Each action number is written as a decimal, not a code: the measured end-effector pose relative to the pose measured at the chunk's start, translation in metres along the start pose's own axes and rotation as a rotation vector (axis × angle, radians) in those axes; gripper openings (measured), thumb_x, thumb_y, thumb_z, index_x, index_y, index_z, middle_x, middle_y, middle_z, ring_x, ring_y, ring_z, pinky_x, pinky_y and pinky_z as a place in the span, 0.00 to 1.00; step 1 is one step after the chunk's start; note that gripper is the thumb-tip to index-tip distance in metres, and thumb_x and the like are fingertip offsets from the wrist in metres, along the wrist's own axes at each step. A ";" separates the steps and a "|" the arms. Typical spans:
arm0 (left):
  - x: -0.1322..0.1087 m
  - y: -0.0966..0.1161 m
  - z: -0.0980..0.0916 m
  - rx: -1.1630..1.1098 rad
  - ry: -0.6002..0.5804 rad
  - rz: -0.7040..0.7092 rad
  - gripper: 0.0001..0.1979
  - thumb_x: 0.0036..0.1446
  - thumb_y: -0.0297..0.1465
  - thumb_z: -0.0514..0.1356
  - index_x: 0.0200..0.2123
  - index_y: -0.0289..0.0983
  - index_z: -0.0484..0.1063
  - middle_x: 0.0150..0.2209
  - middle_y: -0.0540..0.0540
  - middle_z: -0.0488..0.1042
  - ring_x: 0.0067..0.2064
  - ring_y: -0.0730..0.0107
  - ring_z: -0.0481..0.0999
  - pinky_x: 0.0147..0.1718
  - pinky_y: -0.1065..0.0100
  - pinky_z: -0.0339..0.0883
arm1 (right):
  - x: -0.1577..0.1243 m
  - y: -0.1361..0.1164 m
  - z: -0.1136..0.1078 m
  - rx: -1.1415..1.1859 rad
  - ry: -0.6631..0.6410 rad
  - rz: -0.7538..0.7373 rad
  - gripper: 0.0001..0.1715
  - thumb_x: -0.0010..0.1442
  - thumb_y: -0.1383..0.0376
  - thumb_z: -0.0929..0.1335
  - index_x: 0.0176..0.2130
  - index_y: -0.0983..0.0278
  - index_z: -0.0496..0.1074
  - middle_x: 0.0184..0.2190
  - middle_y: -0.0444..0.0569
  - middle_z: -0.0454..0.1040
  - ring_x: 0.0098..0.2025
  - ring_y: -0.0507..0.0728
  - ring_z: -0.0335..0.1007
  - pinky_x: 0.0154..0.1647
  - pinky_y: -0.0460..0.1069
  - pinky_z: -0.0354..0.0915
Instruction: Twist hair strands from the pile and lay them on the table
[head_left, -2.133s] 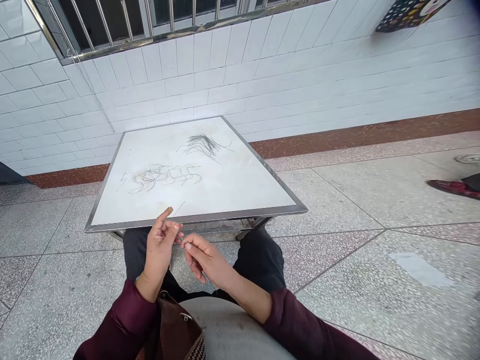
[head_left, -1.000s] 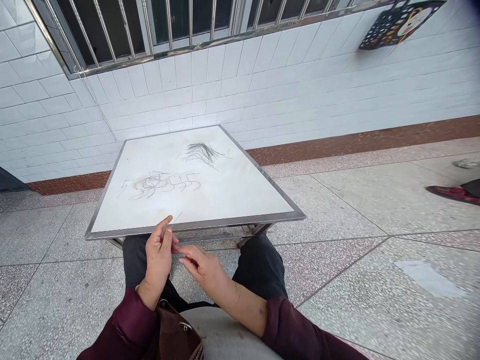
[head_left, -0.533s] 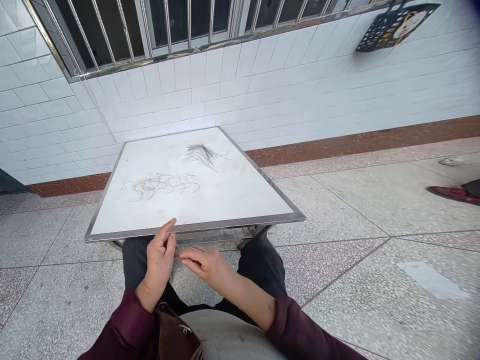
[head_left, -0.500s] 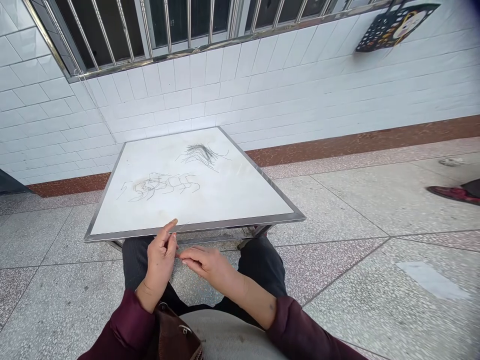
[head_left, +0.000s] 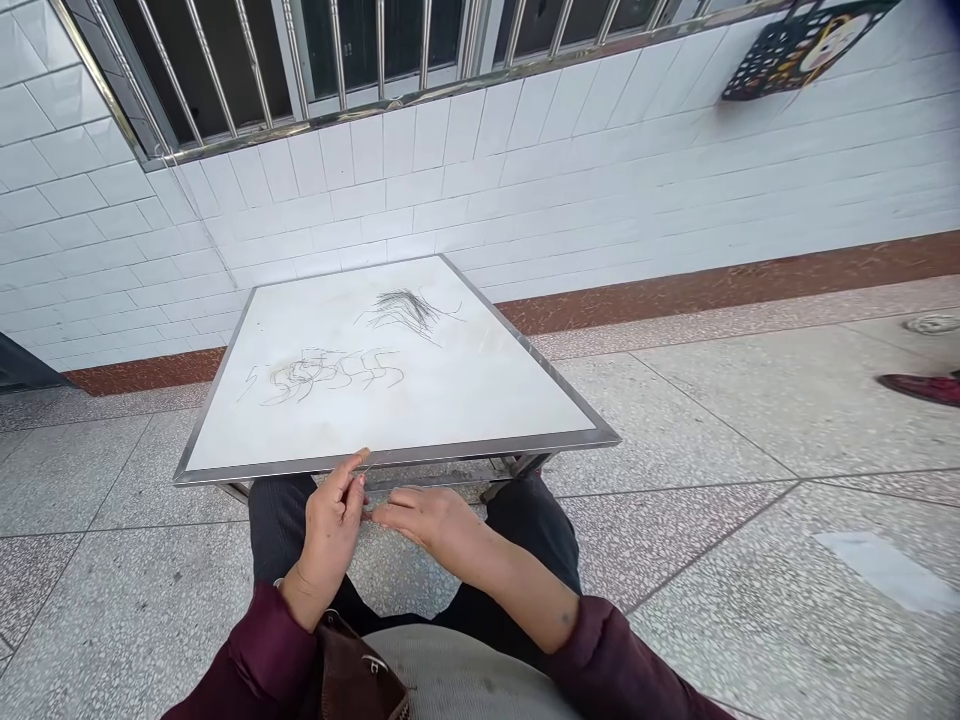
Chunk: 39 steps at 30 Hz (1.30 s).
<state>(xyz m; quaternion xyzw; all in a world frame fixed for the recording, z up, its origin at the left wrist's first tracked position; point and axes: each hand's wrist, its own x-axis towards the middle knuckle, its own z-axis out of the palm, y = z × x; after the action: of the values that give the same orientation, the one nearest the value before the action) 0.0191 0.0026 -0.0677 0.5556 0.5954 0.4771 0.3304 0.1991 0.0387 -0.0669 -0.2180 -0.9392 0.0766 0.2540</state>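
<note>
My left hand (head_left: 331,530) is closed just past the near edge of the white-topped table (head_left: 480,400), its thumb and forefinger close together. A faint thin strand shows at those fingertips. My right hand (head_left: 431,522) meets it from the right, fingers pressed together and pinched; whatever lies between them is too small to make out. On the tabletop a loose tangle of thin dark strands (head_left: 304,372) is spread at the left. A denser bundle of straighter dark strands (head_left: 409,308) lies farther back.
A grey metal rim (head_left: 397,457) edges the table, which stands by a white tiled wall (head_left: 600,190). A dark patterned basket (head_left: 795,55) hangs at the upper right. On the terrazzo floor lies a white sheet (head_left: 889,570); a person's red shoe (head_left: 919,388) is at the right.
The view has shifted slightly. Both hands stay close together past the table edge, still pinched, with little other movement. The strands on the table look unchanged.
</note>
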 end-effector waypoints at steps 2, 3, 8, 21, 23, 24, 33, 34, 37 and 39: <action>-0.001 0.001 0.001 -0.004 0.003 -0.003 0.21 0.64 0.39 0.54 0.56 0.41 0.72 0.25 0.50 0.69 0.24 0.71 0.66 0.27 0.70 0.66 | 0.000 0.001 -0.001 -0.030 -0.022 -0.021 0.12 0.68 0.71 0.60 0.42 0.60 0.71 0.28 0.42 0.67 0.29 0.51 0.62 0.27 0.47 0.54; -0.001 0.001 0.001 0.000 0.005 0.003 0.20 0.64 0.39 0.54 0.56 0.41 0.72 0.26 0.50 0.70 0.24 0.71 0.66 0.27 0.70 0.66 | 0.000 0.002 -0.002 -0.042 -0.039 -0.032 0.12 0.67 0.72 0.61 0.42 0.60 0.71 0.28 0.42 0.67 0.29 0.52 0.62 0.28 0.47 0.54; -0.001 0.002 0.002 0.000 0.001 0.001 0.20 0.63 0.40 0.56 0.55 0.40 0.73 0.26 0.49 0.71 0.24 0.72 0.66 0.25 0.70 0.66 | 0.000 0.003 -0.003 -0.070 -0.096 -0.079 0.11 0.66 0.74 0.61 0.42 0.61 0.70 0.29 0.43 0.68 0.31 0.53 0.62 0.30 0.48 0.55; -0.001 0.018 -0.003 -0.186 -0.041 -0.037 0.25 0.62 0.41 0.57 0.59 0.37 0.67 0.26 0.51 0.71 0.25 0.73 0.68 0.27 0.70 0.70 | -0.001 0.001 -0.009 0.032 0.031 -0.044 0.14 0.67 0.74 0.61 0.46 0.62 0.71 0.35 0.47 0.72 0.37 0.53 0.66 0.35 0.47 0.63; -0.002 0.017 -0.004 -0.180 -0.065 -0.047 0.25 0.62 0.41 0.57 0.59 0.37 0.67 0.25 0.51 0.70 0.25 0.73 0.69 0.27 0.70 0.71 | -0.001 0.000 -0.011 0.038 0.006 -0.061 0.13 0.67 0.74 0.61 0.45 0.62 0.71 0.35 0.47 0.72 0.37 0.53 0.66 0.36 0.48 0.63; -0.003 0.016 -0.004 -0.176 -0.079 -0.052 0.25 0.62 0.41 0.56 0.59 0.37 0.67 0.25 0.51 0.70 0.25 0.72 0.69 0.27 0.69 0.71 | 0.000 -0.001 -0.013 0.041 -0.006 -0.071 0.13 0.67 0.73 0.61 0.45 0.62 0.71 0.35 0.47 0.72 0.36 0.53 0.65 0.36 0.48 0.63; -0.007 0.007 -0.002 -0.127 -0.133 -0.083 0.23 0.63 0.41 0.54 0.59 0.38 0.68 0.22 0.53 0.69 0.20 0.73 0.70 0.22 0.71 0.69 | 0.004 0.001 -0.015 -0.037 -0.081 -0.125 0.12 0.69 0.70 0.60 0.38 0.63 0.71 0.31 0.46 0.70 0.34 0.54 0.62 0.34 0.49 0.58; -0.007 0.007 -0.002 -0.130 -0.133 -0.090 0.23 0.64 0.41 0.54 0.59 0.38 0.68 0.22 0.53 0.69 0.20 0.73 0.70 0.22 0.71 0.69 | 0.003 0.002 -0.015 -0.046 -0.070 -0.123 0.12 0.69 0.70 0.60 0.38 0.63 0.71 0.31 0.45 0.70 0.34 0.53 0.62 0.34 0.49 0.58; -0.007 0.008 -0.003 -0.174 -0.125 -0.113 0.24 0.63 0.41 0.55 0.58 0.37 0.68 0.24 0.52 0.69 0.21 0.73 0.70 0.22 0.71 0.69 | 0.001 0.006 -0.015 -0.074 -0.024 -0.090 0.11 0.69 0.71 0.61 0.41 0.63 0.71 0.33 0.46 0.71 0.36 0.53 0.62 0.36 0.49 0.59; -0.007 0.009 -0.002 -0.200 -0.118 -0.114 0.24 0.63 0.42 0.56 0.58 0.37 0.69 0.25 0.51 0.70 0.22 0.73 0.70 0.23 0.70 0.69 | -0.001 0.008 -0.016 -0.087 -0.002 -0.069 0.11 0.69 0.71 0.61 0.43 0.63 0.71 0.35 0.47 0.72 0.37 0.54 0.63 0.38 0.49 0.59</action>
<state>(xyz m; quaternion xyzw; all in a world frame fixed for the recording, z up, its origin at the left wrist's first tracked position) 0.0212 -0.0052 -0.0593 0.5121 0.5551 0.4810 0.4453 0.2111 0.0462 -0.0552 -0.1961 -0.9489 0.0271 0.2456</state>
